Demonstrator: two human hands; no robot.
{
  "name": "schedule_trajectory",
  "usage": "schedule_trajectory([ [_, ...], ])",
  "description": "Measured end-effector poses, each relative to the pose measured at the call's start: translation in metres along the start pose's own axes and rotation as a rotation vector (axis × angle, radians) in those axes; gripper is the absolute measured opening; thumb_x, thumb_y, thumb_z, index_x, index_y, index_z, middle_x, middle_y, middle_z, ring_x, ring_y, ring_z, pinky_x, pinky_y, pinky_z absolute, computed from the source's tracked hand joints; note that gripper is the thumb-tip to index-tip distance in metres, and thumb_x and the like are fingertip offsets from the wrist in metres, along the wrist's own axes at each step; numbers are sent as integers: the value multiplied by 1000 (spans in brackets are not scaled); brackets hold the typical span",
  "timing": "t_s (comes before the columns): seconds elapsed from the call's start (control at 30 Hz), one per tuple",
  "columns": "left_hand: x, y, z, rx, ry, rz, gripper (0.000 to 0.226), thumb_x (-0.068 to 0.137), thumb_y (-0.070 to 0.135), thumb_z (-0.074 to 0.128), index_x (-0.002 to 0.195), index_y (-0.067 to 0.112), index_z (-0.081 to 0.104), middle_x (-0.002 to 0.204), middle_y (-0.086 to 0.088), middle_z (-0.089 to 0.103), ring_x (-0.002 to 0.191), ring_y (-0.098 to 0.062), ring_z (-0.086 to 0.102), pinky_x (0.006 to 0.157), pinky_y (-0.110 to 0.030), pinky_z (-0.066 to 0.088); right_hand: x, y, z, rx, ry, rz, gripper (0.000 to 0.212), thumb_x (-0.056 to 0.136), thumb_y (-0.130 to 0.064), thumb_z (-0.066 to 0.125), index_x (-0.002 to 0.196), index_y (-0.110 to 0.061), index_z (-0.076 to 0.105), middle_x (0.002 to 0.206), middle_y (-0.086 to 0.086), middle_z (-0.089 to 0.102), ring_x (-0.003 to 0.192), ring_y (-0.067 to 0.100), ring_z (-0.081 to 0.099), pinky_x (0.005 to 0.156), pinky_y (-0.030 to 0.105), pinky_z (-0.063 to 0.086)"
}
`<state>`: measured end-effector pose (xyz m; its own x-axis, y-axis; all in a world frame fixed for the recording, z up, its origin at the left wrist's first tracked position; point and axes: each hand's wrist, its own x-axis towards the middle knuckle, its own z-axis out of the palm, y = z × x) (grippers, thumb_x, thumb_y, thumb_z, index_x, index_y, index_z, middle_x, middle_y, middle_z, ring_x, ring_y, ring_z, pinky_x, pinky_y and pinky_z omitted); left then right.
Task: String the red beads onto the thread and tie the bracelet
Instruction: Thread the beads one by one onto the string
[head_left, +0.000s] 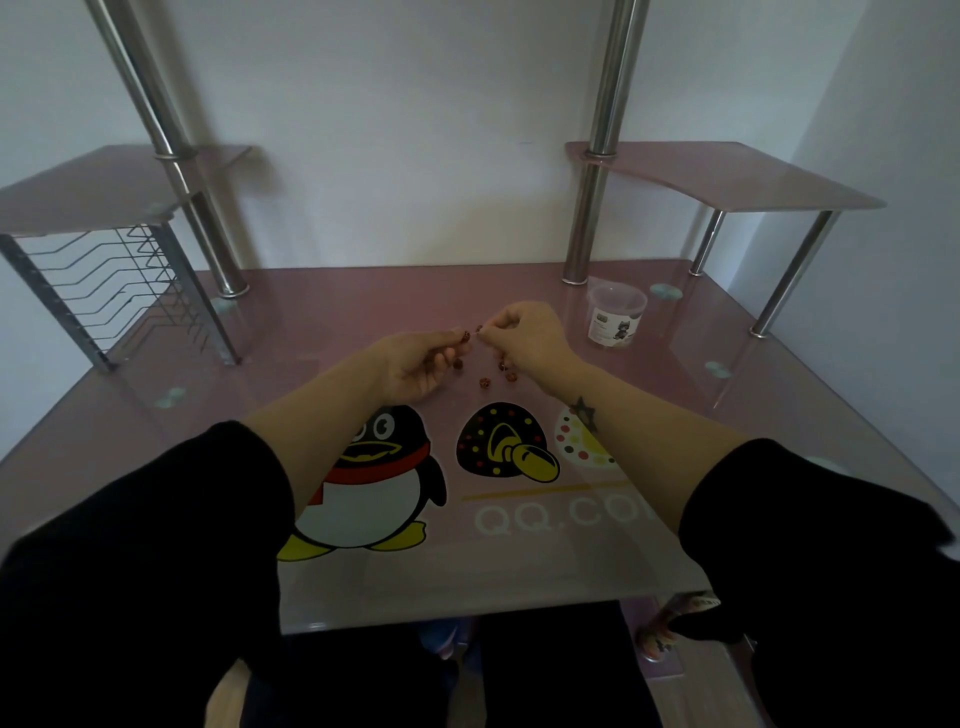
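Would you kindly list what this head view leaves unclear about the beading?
- Thread: too thin to see between the left hand and right hand.
- Red bead at the left fingertips: too small to tell whether it is threaded.
- Plastic cup: label print too small to read.
- Loose beads: some hidden behind the right wrist.

Open desk (311, 322) left of hands, loose beads (484, 383) beneath, tub (615, 320) right.

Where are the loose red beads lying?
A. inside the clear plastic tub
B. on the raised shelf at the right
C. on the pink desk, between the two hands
C: the loose red beads lie scattered on the pink desk between the hands.
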<state>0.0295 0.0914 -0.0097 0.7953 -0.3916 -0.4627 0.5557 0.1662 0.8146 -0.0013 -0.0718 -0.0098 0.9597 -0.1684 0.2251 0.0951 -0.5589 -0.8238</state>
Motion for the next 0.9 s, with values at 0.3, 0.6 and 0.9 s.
schedule_trajectory([
  [0.3,-1,-1,0,5,6,-6,6,91,12,61,89,7,62,85,-5,65,39,-1,52,38,-8,43,-2,-1,2,35,-36,3,10,81,-12,68,71,-10,69,54,-1,63,36,-2,50,42,18,45],
  [0.6,-2,-2,1,-5,1,-3,7,92,12,61,89,6,63,79,-4,64,40,-1,52,38,-8,43,-5,-2,2,83,-66,17,7,82,-10,68,78,-4,70,56,1,62,36,-2,51,38,16,42],
  [0.9,-3,-3,1,-4,1,-10,8,92,12,61,89,6,63,79,-4,64,41,-1,53,38,-8,43,-7,-1,4,135,-91,23,7,84,-11,69,78,-6,69,57,3,63,34,-2,50,36,14,39],
])
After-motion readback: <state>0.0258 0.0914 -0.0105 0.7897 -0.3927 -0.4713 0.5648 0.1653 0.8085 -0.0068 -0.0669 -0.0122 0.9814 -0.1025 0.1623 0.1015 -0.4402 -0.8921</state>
